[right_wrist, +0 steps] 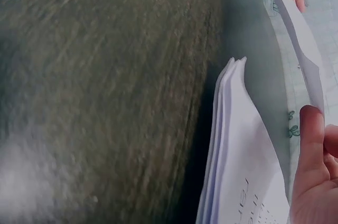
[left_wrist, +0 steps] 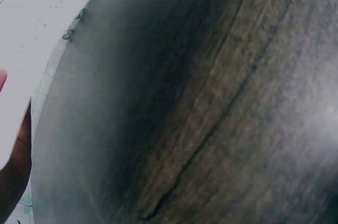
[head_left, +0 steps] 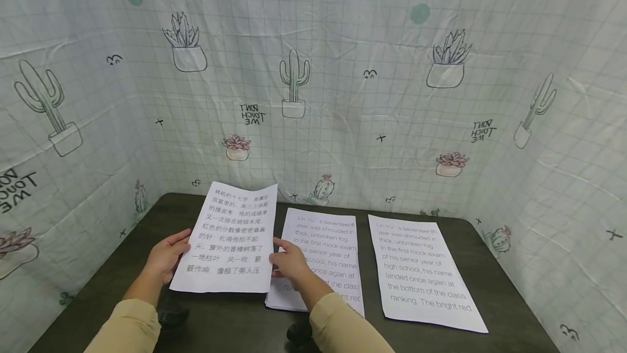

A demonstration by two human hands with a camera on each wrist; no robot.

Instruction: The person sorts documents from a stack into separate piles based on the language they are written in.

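Observation:
Both hands hold up a sheet of paper (head_left: 225, 239) printed with large Chinese characters, above the left part of the table. My left hand (head_left: 166, 255) grips its left edge, and my right hand (head_left: 291, 260) pinches the lower right edge between thumb and fingers. Seen edge-on in the right wrist view, the raised sheet (right_wrist: 301, 39) bends slightly and is clear of the table. Beneath and beside my right hand lies a stack of English-printed sheets (head_left: 325, 222), partly covered by that hand and forearm; several layers show at its edge (right_wrist: 224, 113).
Another English-printed paper (head_left: 421, 271) lies flat to the right of the stack, with a gap between. The dark table (head_left: 495, 277) backs onto a cactus-patterned curtain (head_left: 333, 135) that also closes both sides. Dark objects (head_left: 173, 316) sit under the wrists.

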